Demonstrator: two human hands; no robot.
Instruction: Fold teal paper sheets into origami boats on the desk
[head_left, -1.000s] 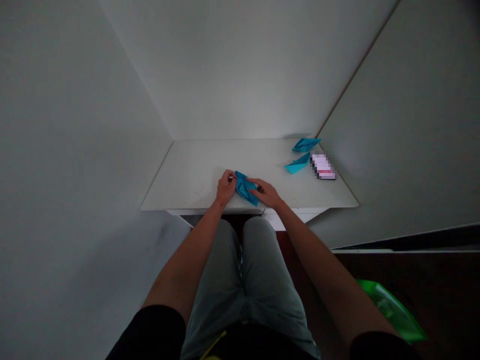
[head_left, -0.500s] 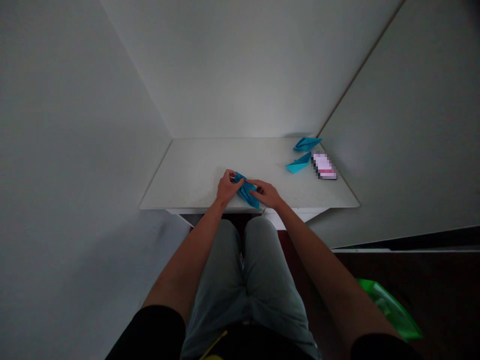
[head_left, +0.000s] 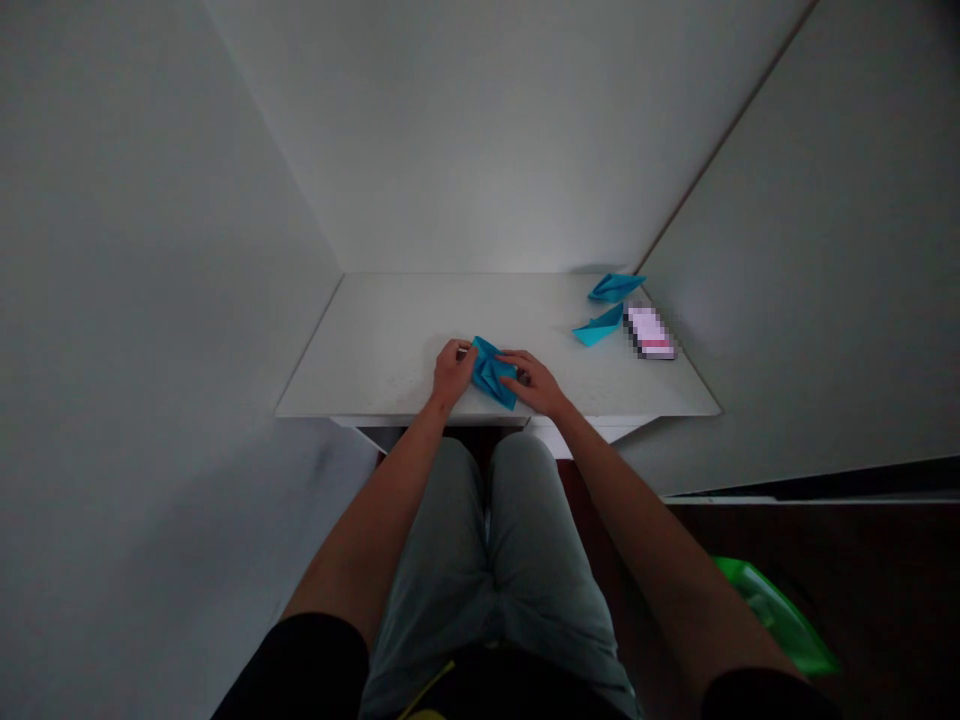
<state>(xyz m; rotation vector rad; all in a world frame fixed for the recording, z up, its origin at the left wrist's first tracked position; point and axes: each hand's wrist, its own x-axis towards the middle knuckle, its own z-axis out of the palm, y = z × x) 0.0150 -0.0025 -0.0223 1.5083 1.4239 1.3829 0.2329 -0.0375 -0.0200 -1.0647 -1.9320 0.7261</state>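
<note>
Currently, folded blue origami paper [head_left: 491, 373] is being clenched in the grip of the left hand [head_left: 453, 373] and right hand [head_left: 534, 384], just behind the front edge of the tabletop [head_left: 360, 370], well apart from two paper boats [head_left: 598, 326].

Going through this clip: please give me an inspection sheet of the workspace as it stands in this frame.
surface: white tabletop, set into a corner.
job's things: folded blue paper on the tabletop between the hands; far blue paper boat and near blue paper boat towards the right.
clutter: pixelated rectangular item right of the boats, too blurred to identify.
hands: left hand pinches the paper's left end; right hand has its fingers on the paper's right side.
cables: nothing seen.
surroundings: pale walls; green object on the dark floor, lower right.
</note>
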